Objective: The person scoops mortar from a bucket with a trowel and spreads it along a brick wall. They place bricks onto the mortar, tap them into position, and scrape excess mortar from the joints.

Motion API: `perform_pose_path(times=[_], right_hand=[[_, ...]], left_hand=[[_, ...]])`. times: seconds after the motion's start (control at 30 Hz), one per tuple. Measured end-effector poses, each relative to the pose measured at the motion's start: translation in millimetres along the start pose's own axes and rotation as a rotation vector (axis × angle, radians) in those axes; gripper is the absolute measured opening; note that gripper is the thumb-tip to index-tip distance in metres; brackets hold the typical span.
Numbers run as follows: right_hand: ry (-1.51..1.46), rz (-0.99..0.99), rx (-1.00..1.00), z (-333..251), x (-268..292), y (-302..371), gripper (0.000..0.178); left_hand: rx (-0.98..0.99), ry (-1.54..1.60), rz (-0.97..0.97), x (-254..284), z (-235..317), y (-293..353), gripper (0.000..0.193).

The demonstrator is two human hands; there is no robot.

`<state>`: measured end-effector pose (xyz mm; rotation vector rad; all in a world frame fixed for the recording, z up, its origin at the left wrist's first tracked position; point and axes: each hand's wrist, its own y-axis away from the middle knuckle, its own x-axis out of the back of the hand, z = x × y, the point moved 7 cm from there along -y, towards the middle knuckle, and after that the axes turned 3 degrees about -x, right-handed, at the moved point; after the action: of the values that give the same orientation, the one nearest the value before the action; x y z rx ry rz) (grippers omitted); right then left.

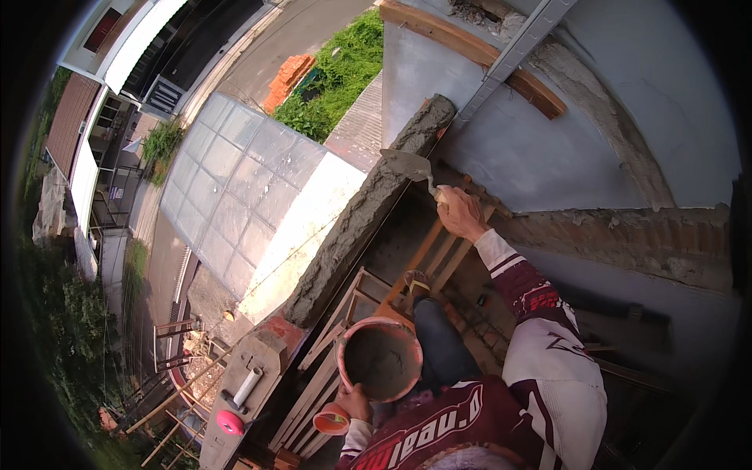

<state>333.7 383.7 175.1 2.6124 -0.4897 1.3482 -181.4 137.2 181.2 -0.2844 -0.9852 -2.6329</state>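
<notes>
My right hand [460, 213] is closed around the handle of a trowel [407, 164]. The trowel's flat blade rests on or just over the wet grey mortar [345, 243] along the top of a narrow wall. Close to my body, my left hand [356, 401] grips the rim of an orange bucket [340, 356] with grey mortar inside. A small orange cup-like piece [331, 420] sits right beside that hand; whether my fingers also hold it, I cannot tell.
Wooden scaffold boards [321, 392] and a ladder-like frame lie below, with a shod foot [417, 282] on them. A pink round tool [229, 423] and a white roll [248, 386] lie on a concrete ledge. A metal bar [509, 59] slopes at upper right. Left of the wall is a drop.
</notes>
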Motion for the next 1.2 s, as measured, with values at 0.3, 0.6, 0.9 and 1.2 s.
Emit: perform_pose_path(times=[0.3, 0.6, 0.9, 1.2], right_hand=[[-0.469, 0.033, -0.661, 131.6, -37.3, 48.0, 0.036], [-0.629, 0.033, -0.731, 175.8, -60.5, -70.6, 0.042], [-0.962, -0.057, -0.832, 133.4, -142.7, 75.3, 0.037], [-0.445, -0.665, -0.754, 133.5, -107.0, 275.2, 0.024]], left_hand=[[-0.016, -0.018, -0.084, -17.6, 38.5, -5.5, 0.032], [0.016, -0.069, -0.065, -10.7, 7.6, -5.6, 0.028], [0.144, -0.100, -0.135, -47.2, -34.6, -27.2, 0.031], [0.020, -0.539, -0.242, -202.2, -94.5, -118.5, 0.076]])
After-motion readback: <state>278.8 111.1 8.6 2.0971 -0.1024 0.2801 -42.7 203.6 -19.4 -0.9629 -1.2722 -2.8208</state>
